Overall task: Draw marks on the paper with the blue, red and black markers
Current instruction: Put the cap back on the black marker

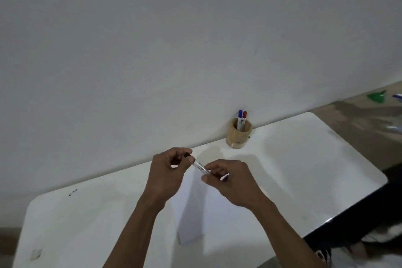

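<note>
Both hands hold one marker above the white paper in the middle of the table. My left hand pinches its dark upper end, which looks like a black cap. My right hand grips the white barrel's lower end. Whether the cap is on or off I cannot tell. The blue marker and the red marker stand upright in a wooden cup at the table's far edge against the wall.
The white table has rounded corners and small dark specks at the far left. A grey wall rises right behind it. On the floor at far right lie a green object and some clutter; a shoe shows at bottom right.
</note>
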{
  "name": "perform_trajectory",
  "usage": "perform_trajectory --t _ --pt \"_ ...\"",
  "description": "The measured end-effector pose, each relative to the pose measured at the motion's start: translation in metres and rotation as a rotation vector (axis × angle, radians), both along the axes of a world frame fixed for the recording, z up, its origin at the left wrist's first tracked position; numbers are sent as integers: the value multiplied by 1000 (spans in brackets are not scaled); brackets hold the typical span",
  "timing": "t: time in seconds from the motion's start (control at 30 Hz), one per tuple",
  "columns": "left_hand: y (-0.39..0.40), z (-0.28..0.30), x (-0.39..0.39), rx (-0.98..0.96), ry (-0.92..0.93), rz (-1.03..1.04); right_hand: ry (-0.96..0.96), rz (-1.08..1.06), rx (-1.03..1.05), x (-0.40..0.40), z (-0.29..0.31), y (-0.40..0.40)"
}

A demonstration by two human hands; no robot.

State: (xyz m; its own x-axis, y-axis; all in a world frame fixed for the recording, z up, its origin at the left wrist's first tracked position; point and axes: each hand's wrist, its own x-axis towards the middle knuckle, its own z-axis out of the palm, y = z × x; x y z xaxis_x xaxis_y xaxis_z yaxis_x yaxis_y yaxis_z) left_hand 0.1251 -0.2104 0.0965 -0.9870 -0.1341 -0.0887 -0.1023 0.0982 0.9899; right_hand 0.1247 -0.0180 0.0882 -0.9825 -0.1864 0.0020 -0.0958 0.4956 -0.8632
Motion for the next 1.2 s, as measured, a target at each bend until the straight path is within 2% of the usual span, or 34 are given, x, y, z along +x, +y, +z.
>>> perform_trajectory --t 0.2,0.43,0.53,0.63,0.73,0.83,1.07,1.2 --pt "55 12 -36 -229 96 -48 20 3 -20 -23 -7 24" --pt "120 12 -86 -292 101 -76 82 -40 -82 -73 -14 82" --pt "142 2 -106 -243 47 -17 153 -118 -134 -103 -7 113" --pt "162 -20 -127 -328 -42 82 242 -201 -174 -142 -4 139" --pt "184 -44 -146 -388 -155 112 248 -278 -241 -179 -10 152" --pt "203 -61 -160 -378 -221 116 235 -279 -236 -201 -21 153" --pt "222 -76 -176 -283 -183 153 180 -165 -194 -212 -55 151" --pt "222 -88 -175 -294 -142 197 257 -149 -92 -215 -78 150"
